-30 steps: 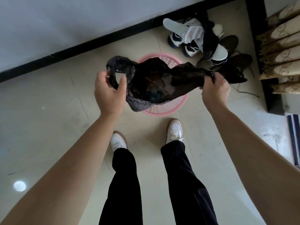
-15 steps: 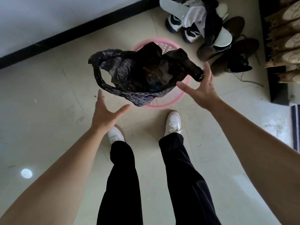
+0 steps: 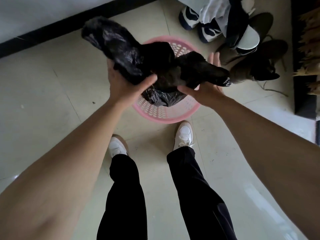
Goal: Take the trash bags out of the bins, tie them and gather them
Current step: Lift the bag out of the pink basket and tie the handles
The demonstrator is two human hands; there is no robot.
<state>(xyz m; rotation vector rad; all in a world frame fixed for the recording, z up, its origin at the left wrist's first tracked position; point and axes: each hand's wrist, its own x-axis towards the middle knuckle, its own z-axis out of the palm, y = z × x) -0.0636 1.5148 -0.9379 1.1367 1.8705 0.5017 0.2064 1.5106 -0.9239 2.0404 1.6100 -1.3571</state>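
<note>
Your left hand [image 3: 128, 87] has its grip clenched around the left tail of the black trash bag [image 3: 155, 66], thumb pressed over the plastic and the fingers hidden beneath it. That tail sticks up and away from you toward the black skirting board [image 3: 52, 30]. Your right hand [image 3: 206, 90] cups the other tail from below: the thumb lies against the bag's underside, while the fingers are spread open behind the plastic, so this grip is loose rather than closed (more a cradle than a pinch). The bag's bulging body hangs between your two hands, held in the air directly over the pink perforated bin [image 3: 166, 110], which stands on the pale tiled floor [image 3: 52, 101] just ahead of your white sneakers [image 3: 183, 134]. Whether the bag's bottom touches the bin cannot be told. Beyond your right hand, near the bin, lies a heap of shoes [image 3: 242, 40] with a white cloth [image 3: 213, 13] draped over some of them.
</note>
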